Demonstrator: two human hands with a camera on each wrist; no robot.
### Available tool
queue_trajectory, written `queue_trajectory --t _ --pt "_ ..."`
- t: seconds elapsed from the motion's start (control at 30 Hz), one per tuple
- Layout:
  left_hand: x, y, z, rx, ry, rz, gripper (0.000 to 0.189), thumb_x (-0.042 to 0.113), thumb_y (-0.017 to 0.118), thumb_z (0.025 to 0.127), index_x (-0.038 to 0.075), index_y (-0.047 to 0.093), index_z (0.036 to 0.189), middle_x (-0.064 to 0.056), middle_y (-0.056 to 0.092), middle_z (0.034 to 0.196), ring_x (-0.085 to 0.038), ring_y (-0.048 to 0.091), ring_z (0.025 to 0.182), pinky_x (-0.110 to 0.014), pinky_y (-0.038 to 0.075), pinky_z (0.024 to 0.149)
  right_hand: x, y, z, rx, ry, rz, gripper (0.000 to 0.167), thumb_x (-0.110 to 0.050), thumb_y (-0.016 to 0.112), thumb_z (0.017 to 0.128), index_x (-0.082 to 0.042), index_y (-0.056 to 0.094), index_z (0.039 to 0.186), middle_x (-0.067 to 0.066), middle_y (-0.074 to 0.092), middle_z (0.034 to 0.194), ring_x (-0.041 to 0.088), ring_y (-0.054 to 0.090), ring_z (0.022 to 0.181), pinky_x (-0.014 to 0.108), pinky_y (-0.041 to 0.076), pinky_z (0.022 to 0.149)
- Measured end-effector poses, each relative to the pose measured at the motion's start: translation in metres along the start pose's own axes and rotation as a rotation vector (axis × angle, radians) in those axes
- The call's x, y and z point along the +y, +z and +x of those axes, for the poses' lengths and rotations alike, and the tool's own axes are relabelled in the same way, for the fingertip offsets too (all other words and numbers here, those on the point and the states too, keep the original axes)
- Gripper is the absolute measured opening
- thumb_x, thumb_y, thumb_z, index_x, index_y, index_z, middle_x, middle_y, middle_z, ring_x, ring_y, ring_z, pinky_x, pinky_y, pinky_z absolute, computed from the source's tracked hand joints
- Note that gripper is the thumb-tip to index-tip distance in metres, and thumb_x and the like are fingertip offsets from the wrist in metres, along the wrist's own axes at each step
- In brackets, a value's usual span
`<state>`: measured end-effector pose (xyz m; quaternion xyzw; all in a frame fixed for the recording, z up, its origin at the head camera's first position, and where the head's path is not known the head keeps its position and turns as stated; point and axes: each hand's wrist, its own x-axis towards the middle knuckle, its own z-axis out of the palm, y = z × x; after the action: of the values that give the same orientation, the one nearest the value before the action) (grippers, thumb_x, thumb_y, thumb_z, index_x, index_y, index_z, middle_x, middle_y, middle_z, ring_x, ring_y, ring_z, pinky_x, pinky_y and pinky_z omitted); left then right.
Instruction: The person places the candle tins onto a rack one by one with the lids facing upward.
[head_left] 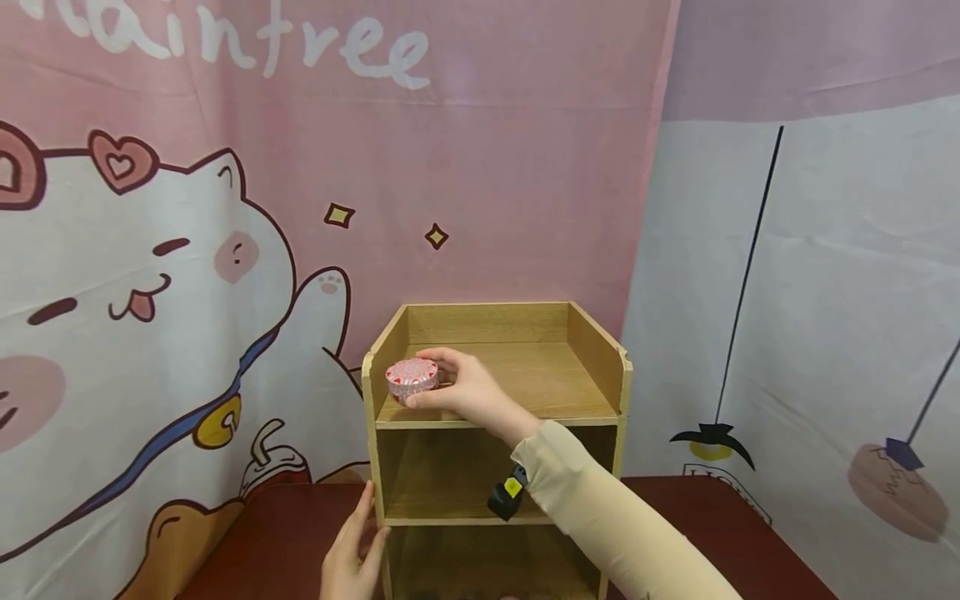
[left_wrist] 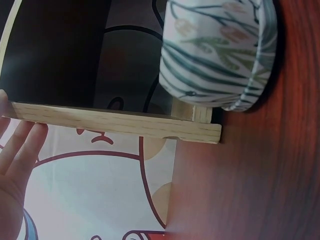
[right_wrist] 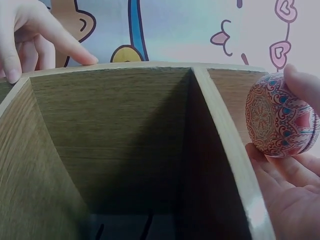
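My right hand pinches a small round tin with a red, blue and white ornamental pattern, thumb on one side and fingers on the other. It is held up over the front left part of the wooden shelf unit's top tier. In the right wrist view, the tin is tilted with its patterned lid facing left. Lower down, my left hand touches the front edge of the unit's left side panel, its fingers fairly straight along the outer side.
Beneath the top tier are a middle compartment and a lower one. A white cloth item with a leaf print sits low by the unit's front. The unit stands on a dark red table, before a printed curtain.
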<state>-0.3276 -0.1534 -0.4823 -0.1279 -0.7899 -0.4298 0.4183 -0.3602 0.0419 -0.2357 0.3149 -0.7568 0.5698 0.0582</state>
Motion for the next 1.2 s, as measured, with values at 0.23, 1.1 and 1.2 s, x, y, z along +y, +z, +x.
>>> queue_trajectory --t 0.23,1.1,1.2 --pt "0.001 0.002 -0.001 0.007 0.019 0.002 0.084 -0.011 0.078 0.073 0.017 0.048 0.146 -0.012 0.066 0.117 -0.016 0.067 0.084 -0.011 0.051 0.063 0.009 -0.003 0.006 0.021 0.003 -0.023 0.065 -0.009 0.083 0.075 -0.002 0.055 0.133 0.010 0.066 0.115 0.017 0.064 0.100 0.027 0.052 0.081" --pt "0.004 0.000 0.002 0.004 -0.005 -0.006 0.081 -0.008 0.078 0.076 0.018 0.047 0.146 -0.010 0.066 0.116 -0.015 0.067 0.085 -0.012 0.051 0.060 0.017 0.001 0.014 0.010 0.015 -0.066 0.070 -0.012 0.085 0.074 0.000 0.053 0.135 0.009 0.066 0.115 0.017 0.063 0.103 0.027 0.052 0.083" --pt "0.004 -0.001 0.001 -0.006 -0.025 0.007 0.082 -0.009 0.078 0.076 0.019 0.046 0.147 -0.010 0.066 0.116 -0.014 0.066 0.085 -0.012 0.051 0.060 0.019 0.002 0.014 -0.007 0.026 -0.085 0.070 -0.013 0.085 0.075 -0.001 0.053 0.136 0.009 0.066 0.116 0.017 0.063 0.103 0.027 0.052 0.083"
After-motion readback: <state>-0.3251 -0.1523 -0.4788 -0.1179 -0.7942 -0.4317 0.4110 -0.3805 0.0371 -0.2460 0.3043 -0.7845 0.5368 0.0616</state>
